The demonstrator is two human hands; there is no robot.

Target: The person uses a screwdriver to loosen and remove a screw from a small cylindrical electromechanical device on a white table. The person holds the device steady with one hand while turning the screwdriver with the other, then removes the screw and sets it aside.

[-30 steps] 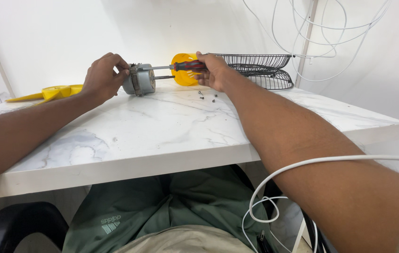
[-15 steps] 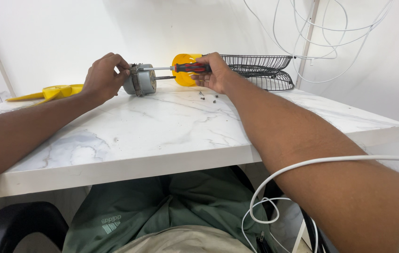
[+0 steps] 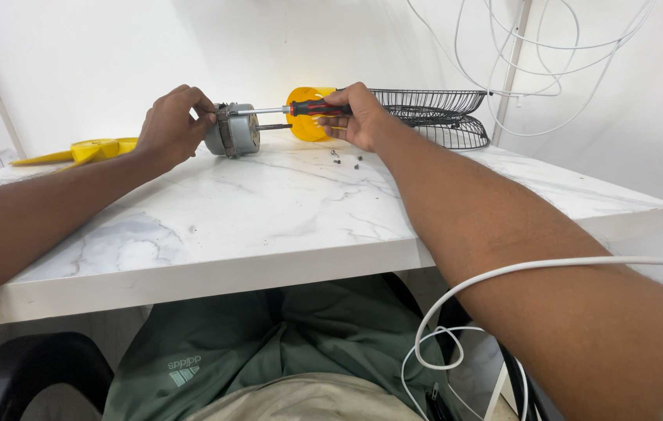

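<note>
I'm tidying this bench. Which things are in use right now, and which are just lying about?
In use:
left hand steadying the grey motor
right hand holding the screwdriver to it

Lying about:
yellow fan blade
wire fan guards
loose screws
white cables

Two hands are in view: the left hand (image 3: 176, 125) at upper left of centre and the right hand (image 3: 359, 115) just right of it. One grey fan motor (image 3: 234, 130) lies on the one white marble tabletop (image 3: 269, 210). One screwdriver (image 3: 308, 108) with a red and black handle shows. One round yellow housing piece (image 3: 304, 125) stands behind it. Two black wire fan guards (image 3: 437, 117) are stacked at upper right. One yellow fan blade (image 3: 86, 150) lies at the left edge. Roughly four small dark screws (image 3: 345, 159) are scattered near the centre; the exact count is unclear. Several white cables (image 3: 518, 54) hang at upper right, and one white cable (image 3: 503, 273) crosses the lower right.
</note>
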